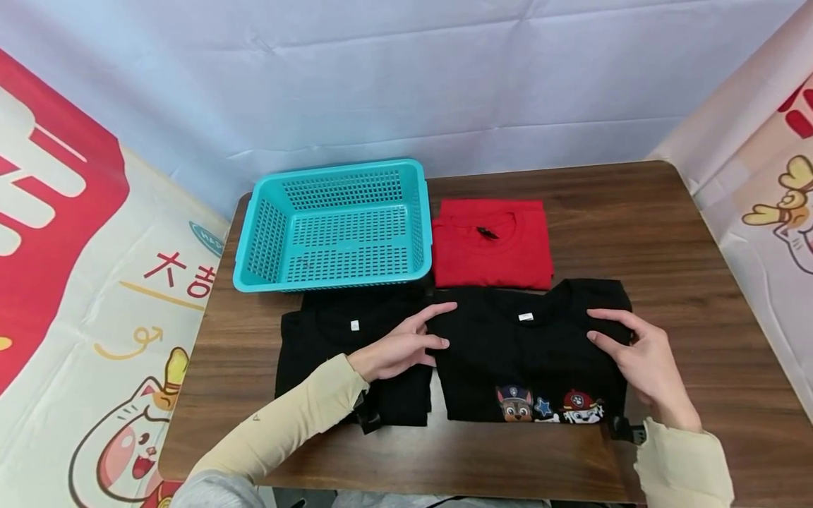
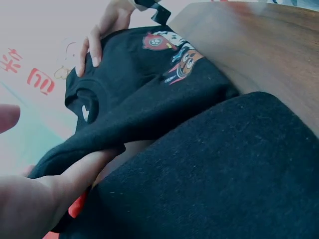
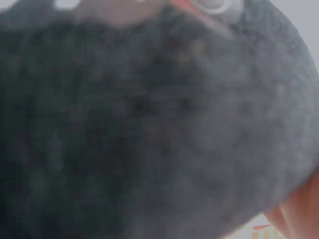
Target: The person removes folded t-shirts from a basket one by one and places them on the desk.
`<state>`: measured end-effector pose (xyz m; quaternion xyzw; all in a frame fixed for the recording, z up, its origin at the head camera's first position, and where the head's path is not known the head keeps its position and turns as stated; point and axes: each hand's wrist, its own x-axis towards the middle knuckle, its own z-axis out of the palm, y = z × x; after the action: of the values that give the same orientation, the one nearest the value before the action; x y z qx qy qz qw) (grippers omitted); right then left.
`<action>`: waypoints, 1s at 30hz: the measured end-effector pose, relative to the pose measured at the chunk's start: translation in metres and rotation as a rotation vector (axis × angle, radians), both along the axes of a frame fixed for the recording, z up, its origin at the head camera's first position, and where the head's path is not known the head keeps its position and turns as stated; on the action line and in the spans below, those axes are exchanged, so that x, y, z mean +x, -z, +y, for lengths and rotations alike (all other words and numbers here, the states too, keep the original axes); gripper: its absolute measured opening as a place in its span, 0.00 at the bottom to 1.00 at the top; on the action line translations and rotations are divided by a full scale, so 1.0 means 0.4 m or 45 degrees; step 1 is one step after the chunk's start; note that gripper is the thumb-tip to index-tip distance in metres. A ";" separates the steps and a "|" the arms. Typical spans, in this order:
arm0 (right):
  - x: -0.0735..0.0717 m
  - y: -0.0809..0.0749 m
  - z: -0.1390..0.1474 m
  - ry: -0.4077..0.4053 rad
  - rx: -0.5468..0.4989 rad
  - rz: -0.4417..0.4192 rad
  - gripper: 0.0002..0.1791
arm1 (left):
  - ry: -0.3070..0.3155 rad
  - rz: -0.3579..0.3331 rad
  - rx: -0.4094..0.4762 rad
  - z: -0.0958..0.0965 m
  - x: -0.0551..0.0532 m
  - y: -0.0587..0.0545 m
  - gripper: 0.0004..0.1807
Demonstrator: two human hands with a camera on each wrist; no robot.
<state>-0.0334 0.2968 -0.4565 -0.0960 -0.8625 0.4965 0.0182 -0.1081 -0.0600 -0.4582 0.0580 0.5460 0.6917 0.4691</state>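
A folded black T-shirt with cartoon dogs printed near its front edge lies between both hands. My left hand grips its left edge; in the left wrist view fabric drapes over part of that hand, and the edge is raised. My right hand holds the right edge, with two fingertips on top and the other fingers hidden. Dark cloth fills the blurred right wrist view. Under my left forearm lies another folded black shirt with a small white label.
A turquoise plastic basket stands at the back left of the wooden table. Beside it, behind the printed T-shirt, lies a folded red T-shirt. Pale curtains hang behind the table.
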 end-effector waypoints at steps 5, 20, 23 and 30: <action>0.008 0.016 0.007 -0.051 0.076 0.016 0.17 | 0.015 -0.035 -0.072 0.010 0.007 0.003 0.37; -0.001 0.048 0.022 -0.078 0.244 0.035 0.14 | -0.004 -0.115 -0.099 0.048 0.013 0.017 0.37; -0.007 0.051 0.027 -0.073 0.258 0.019 0.14 | -0.010 -0.137 -0.087 0.056 0.013 0.019 0.38; -0.016 0.064 0.036 -0.076 0.275 -0.060 0.15 | -0.035 -0.171 -0.108 0.069 0.011 0.024 0.39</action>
<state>-0.0396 0.3111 -0.4823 -0.0795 -0.9137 0.3984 -0.0065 -0.1037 -0.0325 -0.4677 -0.0159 0.5430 0.6765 0.4972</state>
